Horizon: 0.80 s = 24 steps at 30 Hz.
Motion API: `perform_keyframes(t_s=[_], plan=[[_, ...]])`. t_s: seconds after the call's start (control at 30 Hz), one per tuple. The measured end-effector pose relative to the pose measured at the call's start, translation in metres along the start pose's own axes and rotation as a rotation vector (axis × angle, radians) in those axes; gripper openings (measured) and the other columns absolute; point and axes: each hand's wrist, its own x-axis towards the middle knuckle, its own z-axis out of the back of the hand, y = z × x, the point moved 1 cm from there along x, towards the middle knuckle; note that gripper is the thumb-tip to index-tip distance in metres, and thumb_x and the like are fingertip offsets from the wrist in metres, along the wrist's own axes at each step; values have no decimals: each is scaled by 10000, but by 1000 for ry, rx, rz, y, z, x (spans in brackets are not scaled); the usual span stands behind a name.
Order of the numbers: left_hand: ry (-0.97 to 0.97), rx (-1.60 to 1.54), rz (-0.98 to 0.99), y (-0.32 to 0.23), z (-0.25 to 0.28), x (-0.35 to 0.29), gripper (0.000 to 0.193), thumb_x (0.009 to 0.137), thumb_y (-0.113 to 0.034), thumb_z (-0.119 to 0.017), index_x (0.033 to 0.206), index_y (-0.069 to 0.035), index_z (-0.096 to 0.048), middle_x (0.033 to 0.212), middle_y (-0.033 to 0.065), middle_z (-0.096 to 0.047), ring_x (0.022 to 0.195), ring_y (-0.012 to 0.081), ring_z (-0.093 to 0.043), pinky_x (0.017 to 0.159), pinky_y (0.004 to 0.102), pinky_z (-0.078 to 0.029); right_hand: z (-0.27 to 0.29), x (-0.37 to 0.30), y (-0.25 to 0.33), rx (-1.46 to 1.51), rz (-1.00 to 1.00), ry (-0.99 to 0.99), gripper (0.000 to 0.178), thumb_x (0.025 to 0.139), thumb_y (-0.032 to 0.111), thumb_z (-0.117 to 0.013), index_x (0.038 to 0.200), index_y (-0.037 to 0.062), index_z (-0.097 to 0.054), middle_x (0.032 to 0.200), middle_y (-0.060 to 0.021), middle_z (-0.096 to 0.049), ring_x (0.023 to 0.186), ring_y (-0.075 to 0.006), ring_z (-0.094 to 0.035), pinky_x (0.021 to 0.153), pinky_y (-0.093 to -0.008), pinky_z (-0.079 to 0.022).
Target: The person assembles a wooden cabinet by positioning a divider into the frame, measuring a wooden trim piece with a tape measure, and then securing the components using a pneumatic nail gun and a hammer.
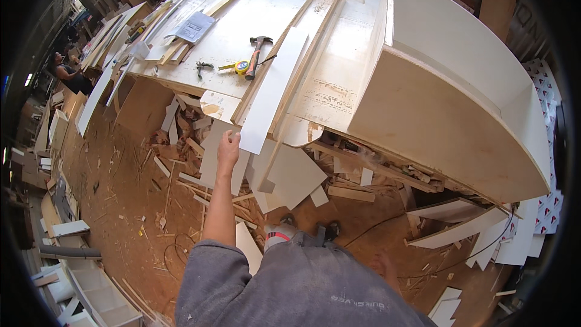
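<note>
Head view: white strip (275, 91) already laid across counter (242, 24); left hand (229, 146), fingers curled beside its end, grip unclear; right hand (385, 265) blurred, can't tell; remaining work unclear

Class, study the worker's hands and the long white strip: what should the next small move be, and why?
Probably raise the right hand to the white strip's right edge. Its near end juts past the table, and the left hand is at its left edge, perhaps touching. The right hand hangs low, away from it, so steadying that side seems sensible.
</note>
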Motion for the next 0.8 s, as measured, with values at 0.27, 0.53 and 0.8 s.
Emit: perform_keyframes(t_s=[0.27, 0.53, 0.8], plan=[[-168, -99, 283, 106, 41, -103, 508, 947, -353, -565, 1282, 28, -542, 1155, 210, -634, 1058, 307, -610, 912, 383, -472, 49, 51, 148, -143, 169, -90, 174, 962, 119, -527, 1128, 70, -541, 779, -48, -542, 592, -134, -528, 483, -252, -400], [47, -144, 732, 205, 24, -212, 383, 955, -372, -555, 1192, -73, -589, 952, 63, -628, 781, 136, -616, 616, 292, -492, -11, 78, 138, -327, 162, 105, 273, 958, 196, -548, 1191, 54, -542, 909, -73, -614, 706, -151, -608, 583, -284, -474], [465, -48, 775, 246, -6, -235, 401, 912, -361, -587, 1141, -34, -620, 907, 85, -646, 741, 180, -629, 621, 314, -499, -112, 0, 162, -469, 159, 268, 414, 959, 245, -556, 1308, 26, -508, 1058, -109, -635, 850, -209, -659, 724, -346, -542]])
